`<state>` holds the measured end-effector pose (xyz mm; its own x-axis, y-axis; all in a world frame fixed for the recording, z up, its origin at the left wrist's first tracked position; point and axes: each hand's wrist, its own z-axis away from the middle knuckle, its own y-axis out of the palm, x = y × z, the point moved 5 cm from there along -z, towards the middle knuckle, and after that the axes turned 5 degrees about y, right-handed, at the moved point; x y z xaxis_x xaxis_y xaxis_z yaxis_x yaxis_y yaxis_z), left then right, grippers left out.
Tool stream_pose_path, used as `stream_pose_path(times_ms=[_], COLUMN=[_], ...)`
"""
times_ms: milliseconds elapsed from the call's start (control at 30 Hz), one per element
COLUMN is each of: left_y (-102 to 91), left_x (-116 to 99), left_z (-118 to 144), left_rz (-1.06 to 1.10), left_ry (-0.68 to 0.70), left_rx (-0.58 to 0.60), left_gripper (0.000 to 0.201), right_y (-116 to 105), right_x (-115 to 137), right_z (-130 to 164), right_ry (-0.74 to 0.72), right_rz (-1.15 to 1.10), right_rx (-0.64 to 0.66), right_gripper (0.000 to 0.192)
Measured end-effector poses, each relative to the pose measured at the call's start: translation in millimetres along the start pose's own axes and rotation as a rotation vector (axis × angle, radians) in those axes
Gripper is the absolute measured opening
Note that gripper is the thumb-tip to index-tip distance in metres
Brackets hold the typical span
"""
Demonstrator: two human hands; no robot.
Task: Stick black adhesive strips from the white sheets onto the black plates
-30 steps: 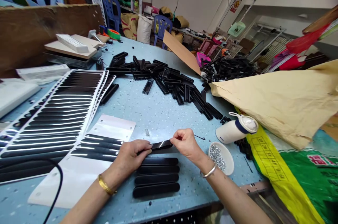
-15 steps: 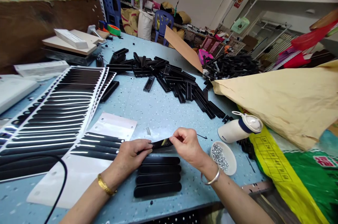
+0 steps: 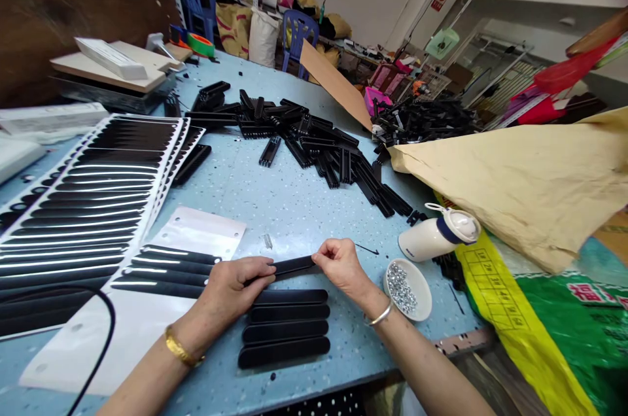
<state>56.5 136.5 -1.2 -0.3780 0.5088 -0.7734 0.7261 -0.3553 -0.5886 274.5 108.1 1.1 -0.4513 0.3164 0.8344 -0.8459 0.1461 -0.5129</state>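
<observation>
Single head-worn view, looking forward and down over blue table (image 3: pixel 275 207); left hand (image 3: pixel 234 285) and right hand (image 3: pixel 343 265) sit close, low-centre. Beyond them workshop clutter recedes, probably wide-angle distorted.

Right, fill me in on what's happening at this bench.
A person holds a long glossy black strip by its ends, left hand and right hand, just above a row of four matching black oval bars lying on the blue speckled table. A white sheet of black stickers sits left, a small white dish of silver bits right.
</observation>
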Motion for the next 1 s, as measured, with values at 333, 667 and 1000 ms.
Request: stream_pose_path(times_ms=[333,667,1000], left_y=[0.1,-2.8,-5.5], left_x=[2.4,2.0,-9.3], left_z=[-0.1,-2.0,-5.2], left_rz=[0.021,0.038,0.122], left_ry=[-0.001,-0.029,-0.084], left_rx=[0.003,0.041,0.156], left_gripper=[0.018,0.019,0.019], right_y=[2.8,-5.7,-3.7], right_x=[0.1,-12.8,-23.0], right_z=[1.8,0.5,16.5], right_ry=[-0.041,-0.036,-0.007], right_rz=[0.101,0.096,0.026], right_rx=[-0.05,-0.081,0.049], right_gripper=[0.022,0.015,0.035])
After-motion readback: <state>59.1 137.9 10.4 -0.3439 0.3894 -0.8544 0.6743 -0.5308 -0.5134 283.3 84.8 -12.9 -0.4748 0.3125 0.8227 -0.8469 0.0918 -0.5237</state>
